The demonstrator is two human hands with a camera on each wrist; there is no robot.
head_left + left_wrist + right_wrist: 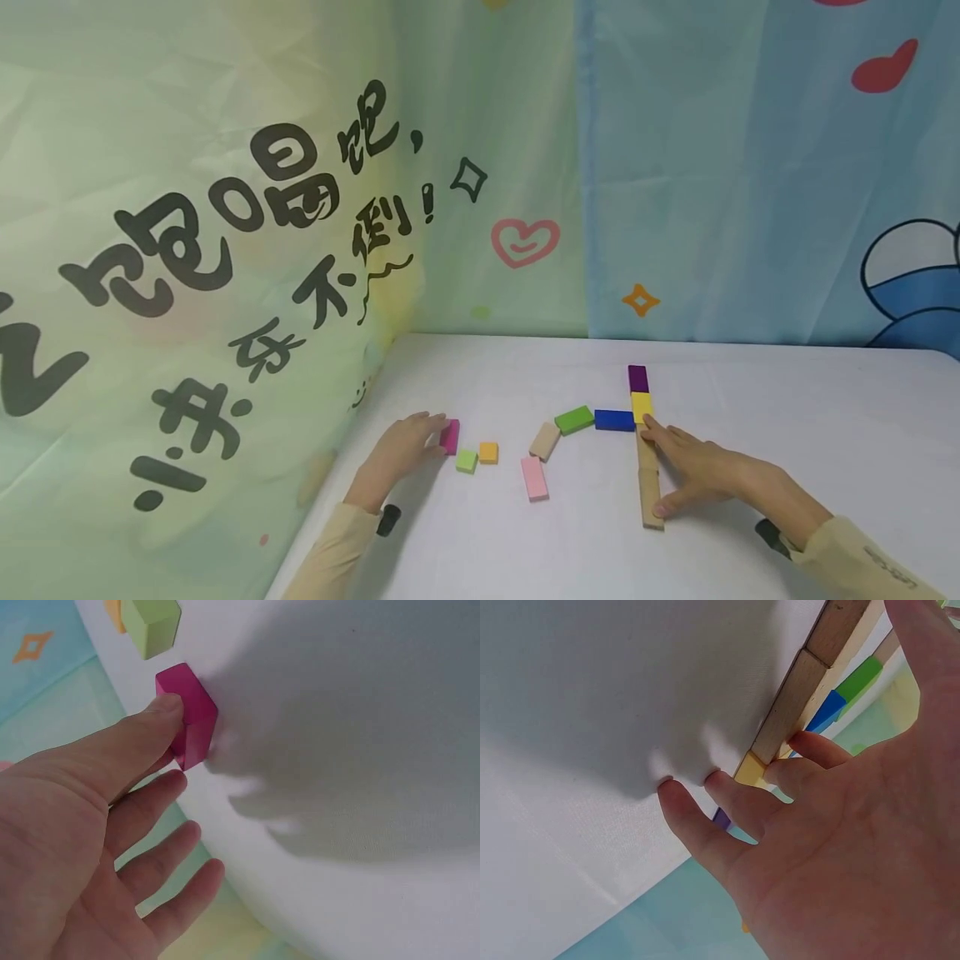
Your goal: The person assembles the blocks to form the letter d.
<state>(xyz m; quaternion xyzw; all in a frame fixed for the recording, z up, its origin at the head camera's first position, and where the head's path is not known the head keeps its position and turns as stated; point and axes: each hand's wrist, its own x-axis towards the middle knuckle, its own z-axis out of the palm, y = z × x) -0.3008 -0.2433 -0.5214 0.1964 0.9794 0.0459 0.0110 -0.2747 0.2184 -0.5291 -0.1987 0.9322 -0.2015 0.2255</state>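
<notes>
My left hand (407, 447) pinches a magenta block (196, 712) between thumb and index finger, its other fingers spread apart. Beside that block lie a light green block (467, 461) and an orange block (488, 452). With its fingers spread, my right hand (701, 468) rests along a straight column of blocks. Its index fingertip is at the yellow block (642, 405), and its thumb touches the nearest wooden block (651, 500). A second wooden block (647, 451) lies between them, partly covered by the hand. A purple block (638, 379) tops the column at the far end.
From the column's left side a curved row runs toward the middle: a blue block (614, 420), a green block (574, 420), a wooden block (545, 441) and a pink block (535, 479). Printed curtains (495, 292) stand behind and left of the white table (585, 550).
</notes>
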